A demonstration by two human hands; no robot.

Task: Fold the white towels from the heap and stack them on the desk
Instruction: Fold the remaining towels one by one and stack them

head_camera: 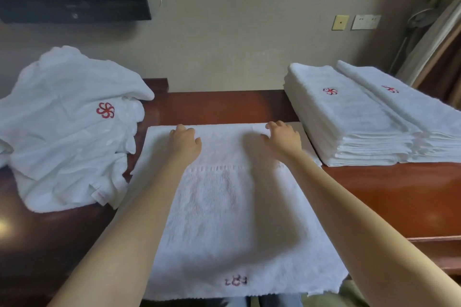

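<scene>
One towel [224,207] lies spread flat on the table [386,194] in front of the person. Its near edge, with a red emblem, hangs over the front, probably so that the full length is open for the first fold. Both hands reach to its far hem. The left hand [185,141] and the right hand [284,138] sit well apart, each near a corner, which should keep the hem straight. The fingers of both curl down over that edge and appear to grip it, though the backs of the hands hide the fingertips.

The unfolded heap [69,127] sits on the left within easy reach, and the number of towels in it cannot be counted. On the right, two finished stacks [349,117] stand side by side and touching, clear of the folding space. Each has many layers, too fine to count.
</scene>
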